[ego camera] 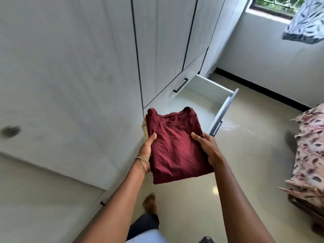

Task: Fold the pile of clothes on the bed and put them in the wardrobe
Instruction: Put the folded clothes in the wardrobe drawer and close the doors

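Note:
I hold a folded maroon shirt (pixel 175 142) in front of me, above the floor. A pale yellow folded garment (pixel 144 128) peeks out beneath its left edge. My left hand (pixel 147 146) grips the stack's left side, thumb on top. On the right side my right hand (pixel 206 146) grips it the same way. The white wardrobe (pixel 78 67) fills the left of the view, its tall doors closed. A low drawer (pixel 208 100) of the wardrobe stands pulled out just beyond the shirt; what shows of its inside is bare.
The bed's edge with a pink patterned cover (pixel 308 155) is at the right. Glossy beige floor (pixel 245 163) lies between bed and wardrobe. My bare foot (pixel 150 203) stands below the stack. A patterned curtain (pixel 305 20) hangs by the window at top right.

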Tool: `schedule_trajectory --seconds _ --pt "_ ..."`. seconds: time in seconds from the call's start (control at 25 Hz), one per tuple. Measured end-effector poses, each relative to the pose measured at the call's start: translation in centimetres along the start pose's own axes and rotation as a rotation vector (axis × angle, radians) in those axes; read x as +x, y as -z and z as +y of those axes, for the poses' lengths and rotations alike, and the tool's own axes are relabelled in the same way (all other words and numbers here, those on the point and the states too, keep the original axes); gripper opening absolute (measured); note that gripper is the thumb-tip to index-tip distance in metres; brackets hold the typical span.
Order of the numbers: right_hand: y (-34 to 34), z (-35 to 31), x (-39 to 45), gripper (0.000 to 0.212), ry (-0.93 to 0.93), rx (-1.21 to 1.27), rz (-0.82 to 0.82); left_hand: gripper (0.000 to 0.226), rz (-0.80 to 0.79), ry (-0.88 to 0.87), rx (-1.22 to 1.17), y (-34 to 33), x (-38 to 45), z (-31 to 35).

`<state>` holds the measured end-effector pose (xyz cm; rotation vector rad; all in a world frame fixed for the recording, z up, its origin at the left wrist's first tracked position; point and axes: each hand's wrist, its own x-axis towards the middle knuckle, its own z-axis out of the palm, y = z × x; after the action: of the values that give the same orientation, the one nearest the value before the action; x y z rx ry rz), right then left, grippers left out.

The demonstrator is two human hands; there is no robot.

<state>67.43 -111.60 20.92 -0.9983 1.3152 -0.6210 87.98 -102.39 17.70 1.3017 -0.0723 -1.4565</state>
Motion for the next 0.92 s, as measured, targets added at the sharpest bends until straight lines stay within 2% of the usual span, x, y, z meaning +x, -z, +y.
schedule_trajectory --seconds 0.12,0.24,0.4,0.64,0.8,0.92 --pt "2.1 -2.7 6.0 0.020 -0.041 -0.015 0.021 0.059 0.019 0.087 0.020 -3.8 5.6 2.0" --pt "3.7 -4.2 11.0 0.022 -0.073 -0.044 0.007 0.045 0.036 0.147 0.013 -6.6 10.1 2.9" --pt "6.6 -5.5 19.0 0.022 -0.122 -0.064 -0.058 0.044 0.082 0.203 0.027 -10.5 16.9 3.2" --pt "10.9 -4.9 36.4 0.016 -0.231 -0.219 -0.250 0.064 0.268 0.225 -0.023 -15.9 29.0 -0.5" --pt "13.3 -4.6 48.1 0.030 -0.266 -0.389 -0.367 0.049 0.343 0.226 -0.040 -20.3 37.8 -2.5" --pt "14.3 -4.8 56.7 0.029 -0.248 -0.438 -0.400 0.070 0.382 0.231 -0.071 -22.3 45.6 -3.8"
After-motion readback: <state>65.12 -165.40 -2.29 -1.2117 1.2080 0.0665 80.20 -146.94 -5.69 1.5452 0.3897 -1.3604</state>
